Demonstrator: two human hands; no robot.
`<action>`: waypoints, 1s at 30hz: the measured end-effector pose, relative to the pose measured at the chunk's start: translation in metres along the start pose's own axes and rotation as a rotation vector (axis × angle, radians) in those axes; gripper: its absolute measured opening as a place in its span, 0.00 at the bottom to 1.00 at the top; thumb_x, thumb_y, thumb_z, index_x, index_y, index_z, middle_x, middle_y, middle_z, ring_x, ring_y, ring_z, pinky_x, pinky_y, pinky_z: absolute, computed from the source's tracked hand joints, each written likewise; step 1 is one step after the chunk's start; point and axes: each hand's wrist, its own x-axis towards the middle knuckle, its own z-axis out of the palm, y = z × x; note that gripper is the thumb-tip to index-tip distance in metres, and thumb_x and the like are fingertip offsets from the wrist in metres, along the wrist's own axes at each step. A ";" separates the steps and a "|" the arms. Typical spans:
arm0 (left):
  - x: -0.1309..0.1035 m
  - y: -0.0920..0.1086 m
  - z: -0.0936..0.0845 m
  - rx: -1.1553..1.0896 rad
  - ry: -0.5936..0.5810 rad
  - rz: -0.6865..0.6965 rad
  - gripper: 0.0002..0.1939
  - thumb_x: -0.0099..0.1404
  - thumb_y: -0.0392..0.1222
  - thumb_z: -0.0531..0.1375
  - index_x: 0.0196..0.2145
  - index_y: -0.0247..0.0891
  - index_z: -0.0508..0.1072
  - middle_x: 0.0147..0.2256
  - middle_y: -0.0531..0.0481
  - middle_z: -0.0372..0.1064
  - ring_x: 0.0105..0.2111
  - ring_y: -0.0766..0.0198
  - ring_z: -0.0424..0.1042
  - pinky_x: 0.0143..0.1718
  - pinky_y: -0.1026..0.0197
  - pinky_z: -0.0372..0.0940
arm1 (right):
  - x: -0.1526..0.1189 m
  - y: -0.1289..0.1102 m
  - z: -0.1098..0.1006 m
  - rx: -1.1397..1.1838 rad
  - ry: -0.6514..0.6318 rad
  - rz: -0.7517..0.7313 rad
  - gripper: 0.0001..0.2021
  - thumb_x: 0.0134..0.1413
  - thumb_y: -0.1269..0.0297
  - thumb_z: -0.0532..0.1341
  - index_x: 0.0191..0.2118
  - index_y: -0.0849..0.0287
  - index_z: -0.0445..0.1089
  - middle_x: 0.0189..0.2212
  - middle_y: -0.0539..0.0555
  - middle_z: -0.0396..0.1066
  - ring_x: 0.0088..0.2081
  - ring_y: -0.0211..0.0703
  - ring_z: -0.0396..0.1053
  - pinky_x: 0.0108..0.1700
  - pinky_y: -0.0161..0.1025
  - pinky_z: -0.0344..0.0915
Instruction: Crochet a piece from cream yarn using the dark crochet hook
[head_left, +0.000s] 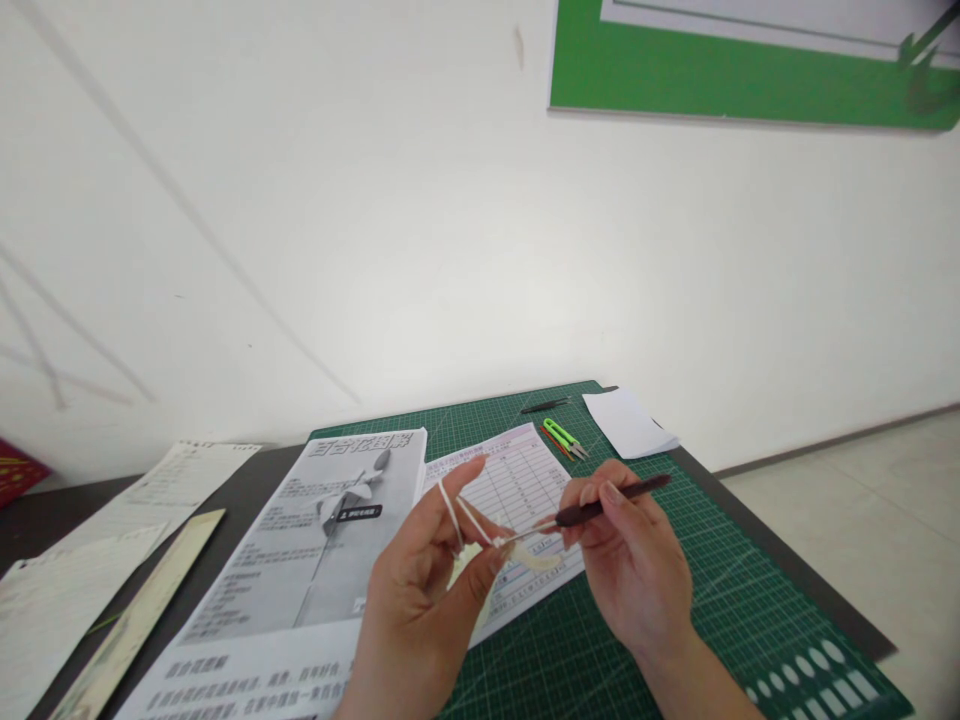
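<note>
My left hand (pixel 424 590) pinches a small piece of pale crochet work (pixel 538 558) between thumb and finger, and white yarn (pixel 452 515) loops over its raised index finger. Part of the piece is hidden behind the fingers. In my right hand (pixel 634 560) is a crochet hook (pixel 581 512) with a dark brown handle, held like a pen. Its thin metal shaft points left, and the tip meets the work at my left fingertips. Beneath both hands lie a printed table sheet (pixel 517 470) and a green cutting mat (pixel 720 570).
A printed page with a flower picture (pixel 300 560) lies left of my hands. Farther left are handwritten sheets (pixel 82 590) and a pale ruler-like strip (pixel 142 610). Green thread snips (pixel 564 438), dark tweezers (pixel 546 405) and white paper (pixel 628 422) lie toward the wall (pixel 450 250).
</note>
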 end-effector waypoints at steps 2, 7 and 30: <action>0.000 0.000 0.000 0.000 -0.006 -0.001 0.23 0.55 0.35 0.67 0.49 0.45 0.74 0.28 0.53 0.75 0.33 0.64 0.74 0.43 0.62 0.66 | 0.000 0.000 0.000 -0.001 0.002 0.002 0.08 0.56 0.64 0.62 0.27 0.58 0.71 0.22 0.48 0.70 0.24 0.35 0.68 0.30 0.32 0.67; 0.000 0.001 0.000 -0.019 -0.014 -0.009 0.24 0.54 0.35 0.67 0.49 0.44 0.74 0.28 0.53 0.75 0.34 0.63 0.74 0.41 0.63 0.66 | -0.001 -0.001 0.000 0.009 0.000 0.015 0.08 0.56 0.63 0.62 0.27 0.58 0.71 0.22 0.48 0.70 0.24 0.35 0.68 0.29 0.32 0.67; 0.002 -0.002 -0.008 0.009 -0.146 -0.036 0.23 0.56 0.36 0.66 0.50 0.45 0.74 0.32 0.49 0.75 0.39 0.59 0.74 0.43 0.61 0.66 | 0.000 -0.004 0.000 -0.002 -0.038 0.055 0.08 0.55 0.62 0.61 0.27 0.56 0.69 0.20 0.48 0.69 0.23 0.38 0.67 0.28 0.35 0.63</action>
